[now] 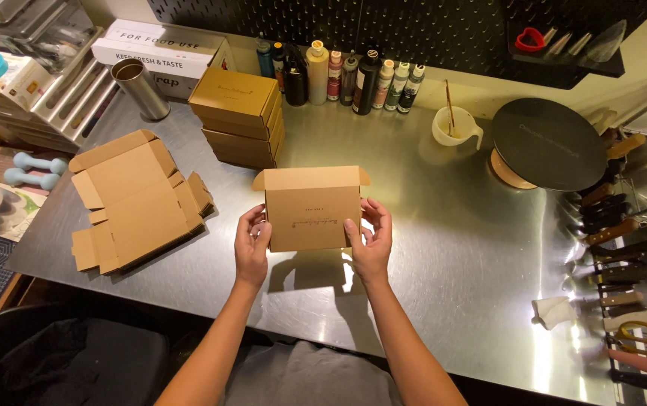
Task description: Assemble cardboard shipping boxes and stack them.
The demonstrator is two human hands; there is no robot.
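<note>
Cardboard box (312, 210) — a small kraft-brown mailer, folded up into shape, its lid panel raised with two little side flaps sticking out at the top corners — is held above the middle of the steel worktop (428, 248). Small dark print runs across its front face. The left hand (251, 244) clasps its left edge, fingers curled round the side; the right hand (370, 239) clasps the right edge, thumb on the front face, so both hands are closed on the box.

To the left lies a pile of flat unfolded box blanks (134, 199), and behind the held box stands a stack of closed brown boxes (239, 116). A metal cup (140, 89) and a white carton (162, 54) sit further back on the left. A row of small bottles (338, 75) lines the back edge, beside a white jug with a stick in it (457, 126) and a round black turntable (547, 143). Knives and scissors (624, 286) lie along the right side — none of it blocks the hands.

The worktop is shiny and reflects a bright light; a black pegboard (413, 26) covers the wall behind
</note>
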